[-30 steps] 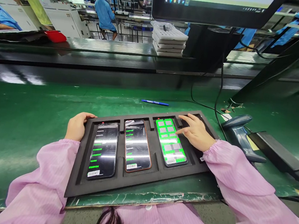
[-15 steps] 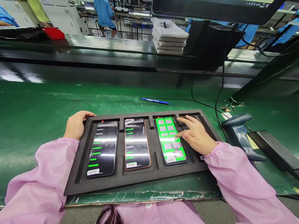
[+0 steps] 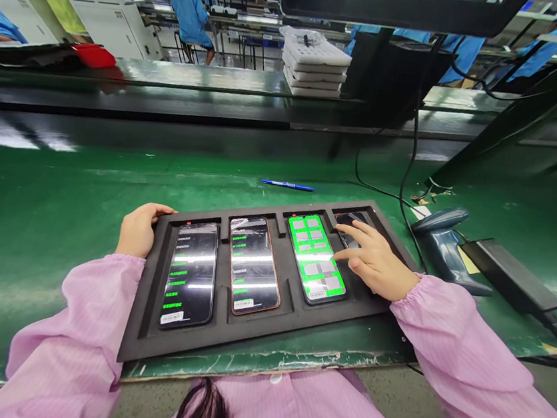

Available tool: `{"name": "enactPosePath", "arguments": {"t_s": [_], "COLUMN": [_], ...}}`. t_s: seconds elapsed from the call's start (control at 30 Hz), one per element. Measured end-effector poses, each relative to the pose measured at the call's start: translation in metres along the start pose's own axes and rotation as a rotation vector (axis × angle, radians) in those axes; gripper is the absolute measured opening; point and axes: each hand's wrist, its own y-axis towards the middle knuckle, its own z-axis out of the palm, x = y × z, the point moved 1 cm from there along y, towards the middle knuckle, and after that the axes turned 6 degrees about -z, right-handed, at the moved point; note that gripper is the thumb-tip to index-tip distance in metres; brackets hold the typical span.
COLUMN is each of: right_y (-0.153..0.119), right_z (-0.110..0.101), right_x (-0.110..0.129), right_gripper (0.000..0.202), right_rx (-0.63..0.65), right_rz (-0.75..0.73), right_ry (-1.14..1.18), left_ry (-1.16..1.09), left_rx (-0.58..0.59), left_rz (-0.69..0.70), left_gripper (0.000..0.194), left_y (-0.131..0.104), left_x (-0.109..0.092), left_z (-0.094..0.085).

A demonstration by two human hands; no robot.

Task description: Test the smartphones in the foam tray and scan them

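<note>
A black phone tray (image 3: 218, 323) lies slightly askew at the bench edge, with a phone in each recess. My left hand (image 3: 137, 229) grips its far left corner, fingers over the rim. Nearest that hand is a dark phone (image 3: 190, 279) showing green text lines. Beside it sits an orange-edged phone (image 3: 254, 270) with a similar list. The third phone (image 3: 317, 260) glows green with grey blocks. My right hand (image 3: 376, 260) hovers with fingers apart, a fingertip at this screen's right edge. It partly covers the fourth phone (image 3: 350, 224), whose screen is dark.
A blue pen (image 3: 287, 185) lies behind the tray. To the right are a barcode scanner (image 3: 447, 252), a black power adapter (image 3: 512, 276) and cables. A monitor (image 3: 401, 12) hangs above; stacked white trays (image 3: 315, 65) stand on the far ledge. A person in blue (image 3: 190, 14) sits beyond.
My right hand has shifted slightly right, its fingertip moving from over the green screen toward that phone's right edge. My left hand keeps its hold on the tray. The view has tilted a little.
</note>
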Motion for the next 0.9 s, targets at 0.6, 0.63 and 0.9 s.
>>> {"name": "enactPosePath", "arguments": {"t_s": [0.6, 0.63, 0.9], "right_y": [-0.027, -0.027, -0.023], "right_z": [0.002, 0.004, 0.020], "right_x": [0.015, 0.015, 0.022], "right_gripper": [0.073, 0.073, 0.070], "right_rx": [-0.012, -0.010, -0.069], "right_rz": [-0.192, -0.199, -0.242], "right_ry": [0.109, 0.117, 0.143], "left_ry": [0.100, 0.102, 0.068], "left_rx": [-0.035, -0.035, -0.038], "left_rz": [0.057, 0.053, 0.033], "left_gripper": [0.043, 0.043, 0.041], "left_y": [0.000, 0.000, 0.000], "left_x": [-0.005, -0.006, -0.005], "left_z": [-0.001, -0.001, 0.000]}}
